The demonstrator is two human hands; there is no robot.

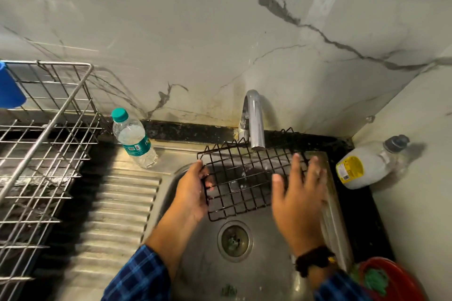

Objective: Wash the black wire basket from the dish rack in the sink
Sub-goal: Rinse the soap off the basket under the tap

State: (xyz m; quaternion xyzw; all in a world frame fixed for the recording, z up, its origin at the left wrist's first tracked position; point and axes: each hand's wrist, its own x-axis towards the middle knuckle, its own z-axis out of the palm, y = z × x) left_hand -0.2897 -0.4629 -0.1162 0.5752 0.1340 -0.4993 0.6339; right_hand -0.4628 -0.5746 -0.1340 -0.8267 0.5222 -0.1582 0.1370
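The black wire basket (pixel 244 178) was held over the sink (pixel 269 269), directly under the tap (pixel 255 120) and above the drain (pixel 234 241). The left hand (pixel 193 190) gripped its left edge, fingers curled round the wire. The right hand (pixel 298 193), blurred, lay over its right side with straight, spread fingers. A water bottle (pixel 134 139) stood tilted on the ribbed drainboard beside the steel dish rack (pixel 44 154). A soap bottle (pixel 367 164) lay on the counter at the right.
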